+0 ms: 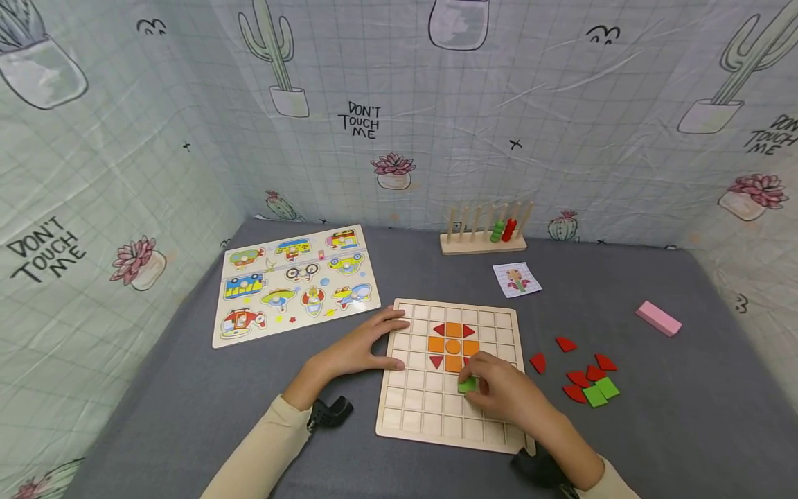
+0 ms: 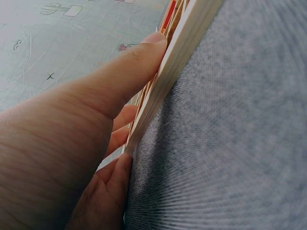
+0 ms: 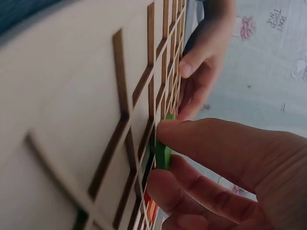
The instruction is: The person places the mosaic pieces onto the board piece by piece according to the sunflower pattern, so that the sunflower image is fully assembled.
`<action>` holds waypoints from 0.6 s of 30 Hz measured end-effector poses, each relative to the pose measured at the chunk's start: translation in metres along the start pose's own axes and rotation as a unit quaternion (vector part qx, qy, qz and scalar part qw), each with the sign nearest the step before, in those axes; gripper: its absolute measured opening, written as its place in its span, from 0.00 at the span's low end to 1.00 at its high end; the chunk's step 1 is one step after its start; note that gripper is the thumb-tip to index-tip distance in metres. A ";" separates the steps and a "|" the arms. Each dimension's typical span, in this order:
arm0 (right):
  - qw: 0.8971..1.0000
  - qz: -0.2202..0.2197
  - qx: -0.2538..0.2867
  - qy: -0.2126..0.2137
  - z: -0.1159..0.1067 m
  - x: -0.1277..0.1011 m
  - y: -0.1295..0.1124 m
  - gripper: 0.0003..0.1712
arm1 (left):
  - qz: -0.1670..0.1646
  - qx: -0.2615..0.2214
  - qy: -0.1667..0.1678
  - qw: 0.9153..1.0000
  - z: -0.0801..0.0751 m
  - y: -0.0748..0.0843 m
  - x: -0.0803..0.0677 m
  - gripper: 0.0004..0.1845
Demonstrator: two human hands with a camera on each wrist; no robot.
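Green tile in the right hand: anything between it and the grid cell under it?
Nothing visible. The right hand pinches the green tile right at the wooden grid board, below the orange and red pattern. The left hand rests on the board's left edge.

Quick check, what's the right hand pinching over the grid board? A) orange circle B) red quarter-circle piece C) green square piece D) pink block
C: the right hand pinches a green square piece over the wooden grid board, just below the orange and red pattern; the right wrist view shows the green piece between thumb and fingertip.
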State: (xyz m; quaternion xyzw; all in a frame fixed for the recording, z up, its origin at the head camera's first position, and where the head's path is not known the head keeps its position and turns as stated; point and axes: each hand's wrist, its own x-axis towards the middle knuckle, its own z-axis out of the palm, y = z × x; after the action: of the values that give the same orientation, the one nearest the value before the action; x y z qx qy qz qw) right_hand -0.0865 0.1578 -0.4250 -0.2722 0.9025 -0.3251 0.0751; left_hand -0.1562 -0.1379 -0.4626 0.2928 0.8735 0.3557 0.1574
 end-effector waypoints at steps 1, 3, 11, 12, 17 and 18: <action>1.000 -0.003 0.001 -0.002 0.001 0.001 0.000 0.10 | -0.001 0.000 0.000 1.000 0.000 0.000 0.000 0.40; 1.000 -0.005 0.002 -0.001 0.004 0.001 -0.001 0.09 | -0.001 -0.001 0.000 1.000 0.000 0.000 0.000 0.40; 1.000 0.009 -0.003 0.006 0.005 0.000 0.002 0.07 | 0.011 0.007 0.007 1.000 0.000 -0.002 0.000 0.40; 1.000 0.006 -0.004 0.005 0.005 0.000 0.002 0.07 | 0.011 0.009 0.008 1.000 0.000 -0.002 0.000 0.40; 1.000 -0.007 -0.019 0.007 0.006 0.000 -0.001 0.06 | 0.010 0.015 0.006 1.000 0.001 -0.003 0.000 0.40; 1.000 -0.009 -0.022 0.007 0.006 0.001 -0.001 0.06 | 0.008 0.015 0.006 1.000 0.001 -0.003 0.000 0.40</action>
State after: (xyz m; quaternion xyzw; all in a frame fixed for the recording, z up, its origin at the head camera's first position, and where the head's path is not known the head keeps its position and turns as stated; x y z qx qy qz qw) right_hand -0.0848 0.1533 -0.4288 -0.2795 0.9075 -0.3079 0.0598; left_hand -0.1572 -0.1393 -0.4655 0.3005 0.8772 0.3453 0.1450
